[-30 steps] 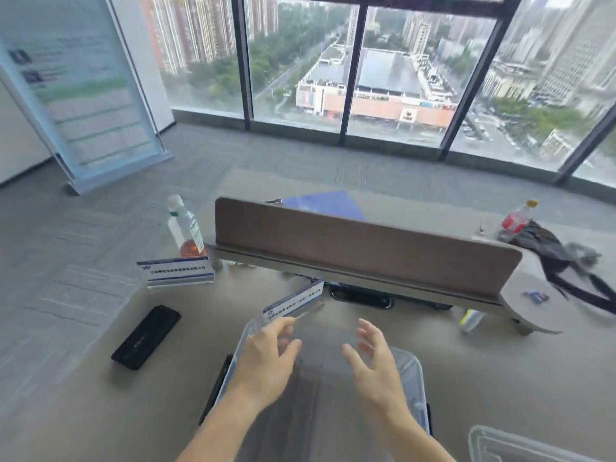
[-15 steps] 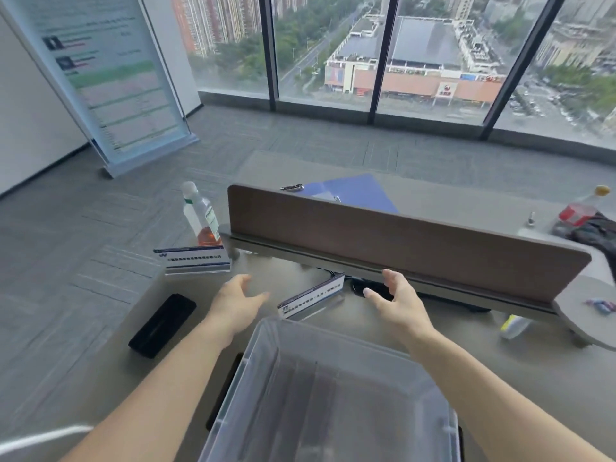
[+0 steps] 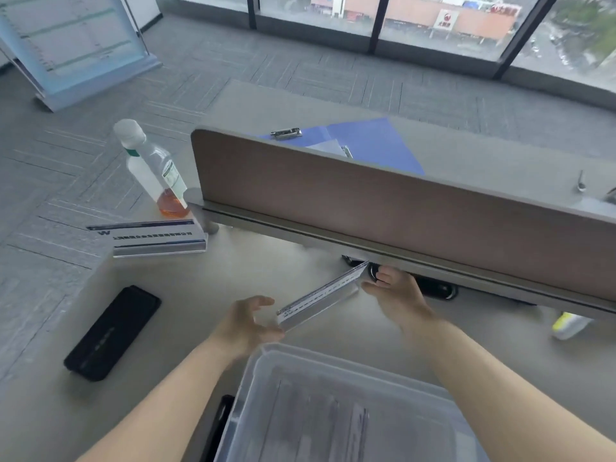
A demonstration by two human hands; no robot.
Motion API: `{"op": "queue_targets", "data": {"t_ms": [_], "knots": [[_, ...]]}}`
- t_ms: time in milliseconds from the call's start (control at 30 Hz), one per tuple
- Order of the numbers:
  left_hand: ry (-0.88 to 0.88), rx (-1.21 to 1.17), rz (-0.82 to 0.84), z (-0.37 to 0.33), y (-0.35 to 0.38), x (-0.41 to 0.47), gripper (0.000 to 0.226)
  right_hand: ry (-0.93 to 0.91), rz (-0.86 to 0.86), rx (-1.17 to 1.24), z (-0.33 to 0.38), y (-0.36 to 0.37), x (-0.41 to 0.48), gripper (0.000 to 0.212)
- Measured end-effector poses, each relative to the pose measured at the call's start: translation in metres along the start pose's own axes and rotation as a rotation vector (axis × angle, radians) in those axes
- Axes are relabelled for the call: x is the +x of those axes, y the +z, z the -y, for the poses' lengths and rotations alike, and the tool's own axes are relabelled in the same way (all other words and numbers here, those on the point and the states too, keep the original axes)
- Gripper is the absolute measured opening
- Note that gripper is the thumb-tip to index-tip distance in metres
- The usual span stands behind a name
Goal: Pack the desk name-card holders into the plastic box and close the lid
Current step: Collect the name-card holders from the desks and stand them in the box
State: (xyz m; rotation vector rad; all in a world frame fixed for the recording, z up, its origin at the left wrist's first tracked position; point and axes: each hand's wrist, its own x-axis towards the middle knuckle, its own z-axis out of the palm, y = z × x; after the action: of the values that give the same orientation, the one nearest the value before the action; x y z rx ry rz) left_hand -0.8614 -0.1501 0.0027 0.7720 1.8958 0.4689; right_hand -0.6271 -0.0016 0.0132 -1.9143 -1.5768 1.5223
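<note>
A clear name-card holder (image 3: 320,300) lies slanted on the desk just beyond the clear plastic box (image 3: 333,360), which is open at the bottom of the view. My left hand (image 3: 246,323) cups its near left end, thumb against it. My right hand (image 3: 398,296) has its fingertips on the far right end, under the partition's edge. The holder is clamped between both hands. A second name-card holder (image 3: 156,240) with a white and blue card stands at the desk's left edge, apart from both hands.
A brown desk partition (image 3: 400,221) runs across behind the hands. A bottle with orange liquid (image 3: 153,171) stands behind the second holder. A black case (image 3: 113,331) lies at the left. A blue clipboard (image 3: 373,141) lies beyond the partition, a yellow-white item (image 3: 570,325) at the right.
Both hands left the box and reached forward; they now close on the two ends of the slanted holder. The view has tilted down and moved closer.
</note>
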Motion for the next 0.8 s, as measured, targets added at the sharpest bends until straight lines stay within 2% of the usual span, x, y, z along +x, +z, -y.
{"op": "queue_targets", "data": {"t_ms": [133, 167, 267, 400, 567, 733, 800], "knots": [[0.151, -0.013, -0.086, 0.012, 0.004, 0.018, 0.023, 0.038, 0.011, 0.006, -0.010, 0.019, 0.015, 0.071], [0.187, -0.012, -0.127, 0.013, 0.004, 0.021, 0.018, 0.019, 0.014, 0.000, -0.012, 0.022, 0.017, 0.066], [0.213, -0.098, -0.238, 0.016, 0.000, 0.030, 0.022, -0.076, 0.016, -0.084, -0.013, 0.025, 0.015, 0.041], [0.267, -0.088, -0.250, 0.009, 0.001, 0.041, 0.016, -0.154, -0.006, -0.234, -0.018, 0.030, 0.013, 0.013], [0.310, -0.100, -0.285, -0.003, -0.001, 0.036, 0.010, -0.228, -0.075, -0.248, -0.019, 0.023, -0.002, 0.007], [0.434, -0.187, -0.277, -0.042, -0.026, -0.002, 0.009, -0.332, -0.116, -0.175, 0.002, -0.012, -0.053, 0.014], [0.481, -0.218, -0.261, -0.070, -0.037, -0.031, 0.006, -0.395, -0.168, -0.135, 0.021, -0.032, -0.083, 0.006]]}}
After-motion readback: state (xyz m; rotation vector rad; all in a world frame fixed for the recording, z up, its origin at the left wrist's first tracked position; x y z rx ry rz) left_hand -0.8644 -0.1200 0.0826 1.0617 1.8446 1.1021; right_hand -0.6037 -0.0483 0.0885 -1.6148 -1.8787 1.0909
